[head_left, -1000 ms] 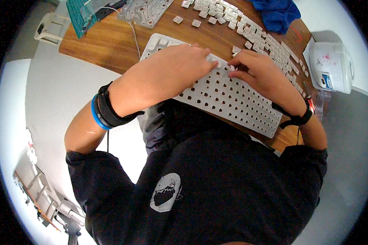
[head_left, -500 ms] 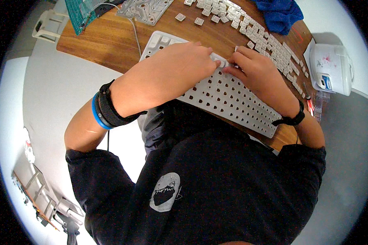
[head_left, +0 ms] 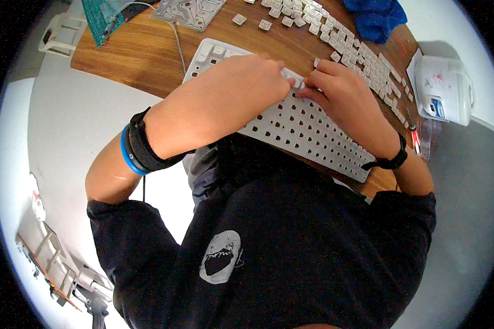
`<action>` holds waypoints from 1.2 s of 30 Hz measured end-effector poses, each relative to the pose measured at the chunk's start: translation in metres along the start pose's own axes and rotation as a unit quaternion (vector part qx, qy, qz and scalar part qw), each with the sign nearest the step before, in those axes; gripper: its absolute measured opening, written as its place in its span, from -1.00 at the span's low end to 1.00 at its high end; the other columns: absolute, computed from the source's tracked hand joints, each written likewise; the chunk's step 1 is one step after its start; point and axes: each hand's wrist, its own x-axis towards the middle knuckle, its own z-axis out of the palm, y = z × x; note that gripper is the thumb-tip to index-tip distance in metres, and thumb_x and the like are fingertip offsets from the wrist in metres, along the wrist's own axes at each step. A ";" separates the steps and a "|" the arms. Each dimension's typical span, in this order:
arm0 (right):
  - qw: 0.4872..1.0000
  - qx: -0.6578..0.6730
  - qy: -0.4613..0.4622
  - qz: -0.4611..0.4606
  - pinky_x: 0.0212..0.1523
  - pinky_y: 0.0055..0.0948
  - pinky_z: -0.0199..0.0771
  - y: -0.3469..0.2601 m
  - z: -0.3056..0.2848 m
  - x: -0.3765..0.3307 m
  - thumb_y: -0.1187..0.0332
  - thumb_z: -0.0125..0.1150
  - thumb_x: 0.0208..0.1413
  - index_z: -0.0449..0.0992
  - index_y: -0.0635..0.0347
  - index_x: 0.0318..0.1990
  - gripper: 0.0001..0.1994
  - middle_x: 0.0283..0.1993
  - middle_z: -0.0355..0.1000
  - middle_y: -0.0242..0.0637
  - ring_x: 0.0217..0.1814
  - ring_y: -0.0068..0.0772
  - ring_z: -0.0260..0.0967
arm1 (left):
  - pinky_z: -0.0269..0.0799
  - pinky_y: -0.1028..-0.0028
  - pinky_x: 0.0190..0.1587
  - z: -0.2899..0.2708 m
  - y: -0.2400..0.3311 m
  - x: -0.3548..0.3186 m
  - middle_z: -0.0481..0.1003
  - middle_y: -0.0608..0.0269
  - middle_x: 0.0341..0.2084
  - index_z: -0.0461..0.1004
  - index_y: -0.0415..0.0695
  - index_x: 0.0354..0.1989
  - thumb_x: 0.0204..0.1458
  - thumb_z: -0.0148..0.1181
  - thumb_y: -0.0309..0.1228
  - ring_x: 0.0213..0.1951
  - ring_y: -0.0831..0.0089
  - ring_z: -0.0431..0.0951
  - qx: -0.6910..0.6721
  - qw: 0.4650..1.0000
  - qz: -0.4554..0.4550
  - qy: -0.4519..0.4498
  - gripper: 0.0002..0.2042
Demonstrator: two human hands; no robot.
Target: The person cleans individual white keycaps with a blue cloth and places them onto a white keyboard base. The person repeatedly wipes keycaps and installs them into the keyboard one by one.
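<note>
Both hands met over a white keyboard frame (head_left: pixel 291 123) at the wooden table's (head_left: pixel 142 55) near edge

The left hand (head_left: pixel 247 82) and right hand (head_left: pixel 340 96) together pinched one white keycap (head_left: pixel 292 78); loose keycaps (head_left: pixel 368 57) lay toward the far edge

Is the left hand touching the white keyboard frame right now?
Touching. The head view shows the left hand lying flat on the white keyboard frame, fingertips pressed beside the right hand.

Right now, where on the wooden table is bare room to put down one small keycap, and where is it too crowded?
Bare wood lies on the round wooden table between the green circuit board and the white keyboard frame. Another bare strip runs between the frame's top edge and the loose grey keycaps. The right side is crowded with keycaps, and both hands cover the frame's middle.
</note>
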 end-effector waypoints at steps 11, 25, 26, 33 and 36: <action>0.998 0.063 -0.008 0.019 -0.12 -0.02 0.61 0.016 0.004 -0.003 0.27 0.45 0.17 0.63 0.21 -0.23 -0.80 -0.24 0.47 -0.12 -0.14 0.08 0.54 | 0.61 0.14 0.19 0.001 -0.002 0.002 0.51 -0.09 0.28 0.47 -0.15 0.40 -0.01 0.33 -0.65 0.20 -0.04 0.60 0.001 1.000 0.007 0.004 -0.32; 0.999 0.033 0.032 0.029 0.04 -0.06 0.62 0.044 -0.002 -0.005 0.39 0.44 0.17 0.59 0.13 0.11 -0.65 0.00 0.52 -0.14 0.06 0.02 0.54 | 0.60 0.10 0.21 0.001 -0.001 -0.002 0.46 -0.10 0.35 0.47 -0.11 0.41 -0.01 0.37 -0.63 0.23 -0.09 0.58 -0.027 0.999 0.004 0.031 -0.31; 0.997 0.057 0.018 0.046 0.02 -0.05 0.62 0.044 -0.002 -0.005 0.40 0.43 0.17 0.59 0.14 0.11 -0.65 0.00 0.52 -0.13 0.04 0.05 0.56 | 0.60 0.10 0.21 0.002 0.000 -0.002 0.45 -0.10 0.35 0.47 -0.11 0.41 -0.01 0.37 -0.63 0.24 -0.08 0.58 -0.025 0.999 0.005 0.036 -0.31; 0.992 0.122 0.023 0.015 -0.07 -0.15 0.64 0.048 0.004 -0.004 0.52 0.44 0.16 0.56 0.19 0.06 -0.68 -0.04 0.48 -0.12 -0.10 -0.01 0.59 | 0.60 0.13 0.25 0.000 -0.001 -0.002 0.44 -0.10 0.39 0.45 -0.08 0.44 -0.04 0.38 -0.64 0.31 -0.04 0.54 0.002 1.000 -0.001 0.014 -0.26; 0.993 0.115 0.032 0.003 -0.13 -0.29 0.64 0.050 0.006 -0.005 0.57 0.47 0.14 0.58 0.22 0.09 -0.65 -0.08 0.48 -0.18 -0.16 -0.20 0.60 | 0.61 0.14 0.25 -0.002 -0.001 -0.001 0.44 -0.09 0.40 0.44 -0.05 0.45 -0.02 0.38 -0.62 0.30 -0.04 0.56 0.001 1.000 -0.003 0.003 -0.27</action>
